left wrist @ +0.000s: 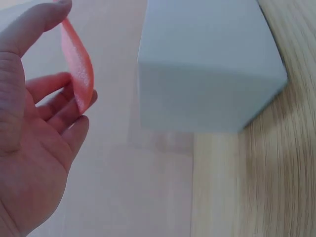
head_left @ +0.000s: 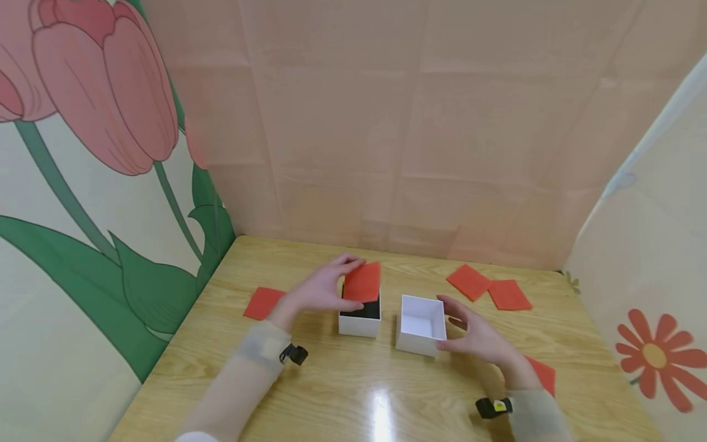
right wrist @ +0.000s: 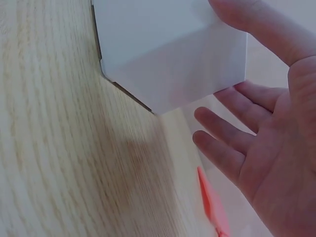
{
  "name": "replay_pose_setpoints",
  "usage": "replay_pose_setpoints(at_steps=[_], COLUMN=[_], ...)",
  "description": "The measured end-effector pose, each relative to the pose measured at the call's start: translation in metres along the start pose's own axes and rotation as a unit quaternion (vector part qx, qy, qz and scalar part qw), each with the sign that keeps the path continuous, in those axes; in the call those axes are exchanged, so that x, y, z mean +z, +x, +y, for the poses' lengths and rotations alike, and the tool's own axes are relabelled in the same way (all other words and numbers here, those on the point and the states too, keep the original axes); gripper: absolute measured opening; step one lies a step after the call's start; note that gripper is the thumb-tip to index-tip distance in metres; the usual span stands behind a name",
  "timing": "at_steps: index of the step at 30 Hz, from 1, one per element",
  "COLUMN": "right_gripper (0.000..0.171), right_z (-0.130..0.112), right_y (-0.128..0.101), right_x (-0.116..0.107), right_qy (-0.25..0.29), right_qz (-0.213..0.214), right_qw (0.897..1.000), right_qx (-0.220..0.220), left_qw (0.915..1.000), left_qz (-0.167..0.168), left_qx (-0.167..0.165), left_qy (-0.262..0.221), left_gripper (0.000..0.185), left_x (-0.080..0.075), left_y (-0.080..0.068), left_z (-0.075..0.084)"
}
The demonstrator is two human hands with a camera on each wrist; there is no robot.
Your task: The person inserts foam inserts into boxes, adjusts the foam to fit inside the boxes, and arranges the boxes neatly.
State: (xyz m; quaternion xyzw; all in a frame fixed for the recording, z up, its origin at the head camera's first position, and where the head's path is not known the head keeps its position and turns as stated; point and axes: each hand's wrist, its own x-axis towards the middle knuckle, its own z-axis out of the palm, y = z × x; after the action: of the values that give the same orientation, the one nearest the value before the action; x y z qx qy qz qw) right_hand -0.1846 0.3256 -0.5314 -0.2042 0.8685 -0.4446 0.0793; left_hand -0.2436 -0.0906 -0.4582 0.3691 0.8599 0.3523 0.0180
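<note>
Red square [head_left: 362, 282] tilted over dark-interior box [head_left: 359, 327]

I see the red square, thin and slightly bowed, pinched by the left hand [head_left: 323, 288]. Just below that hand, the dark-interior box stands open, its outer walls white. The all-white box [head_left: 418, 344], also open-topped, sits between the right hand's [head_left: 477, 336] thumb and fingers.

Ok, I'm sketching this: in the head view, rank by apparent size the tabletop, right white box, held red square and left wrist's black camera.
1. Tabletop
2. Right white box
3. Held red square
4. Left wrist's black camera
</note>
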Motion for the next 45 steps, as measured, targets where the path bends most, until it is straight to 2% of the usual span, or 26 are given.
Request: replay_pose_setpoints(at_steps=[7, 17, 24, 31, 38, 45], right_gripper=[0.101, 0.097, 0.097, 0.100, 0.101, 0.096], right_z=[0.002, 0.001, 0.005, 0.003, 0.002, 0.002], right_y=[0.003, 0.002, 0.002, 0.002, 0.003, 0.003], right_x=[0.002, 0.002, 0.003, 0.002, 0.001, 0.003], right_qy=[0.000, -0.003, 0.010, 0.011, 0.017, 0.027], right_qz=[0.004, 0.007, 0.002, 0.000, -0.001, -0.004], right_qw=[1.000, 1.000, 1.000, 0.999, 0.999, 0.999], right_qx=[0.010, 0.006, 0.021, 0.031, 0.035, 0.025], left_qw=[0.9989, 0.9970, 0.9960, 0.9916, 0.9833, 0.9833], left_qz=[-0.023, -0.042, -0.065, -0.076, -0.087, -0.081], left_qx=[0.030, 0.063, 0.046, 0.051, 0.039, 0.031], left_qy=[-0.027, 0.011, 0.040, 0.092, 0.155, 0.160], left_gripper=[0.093, 0.092, 0.095, 0.094, 0.093, 0.091], left_x=[0.014, 0.041, 0.058, 0.074, 0.089, 0.098], left_y=[0.015, 0.035, 0.044, 0.052, 0.061, 0.064], left_z=[0.018, 0.035, 0.052, 0.062, 0.064, 0.063])
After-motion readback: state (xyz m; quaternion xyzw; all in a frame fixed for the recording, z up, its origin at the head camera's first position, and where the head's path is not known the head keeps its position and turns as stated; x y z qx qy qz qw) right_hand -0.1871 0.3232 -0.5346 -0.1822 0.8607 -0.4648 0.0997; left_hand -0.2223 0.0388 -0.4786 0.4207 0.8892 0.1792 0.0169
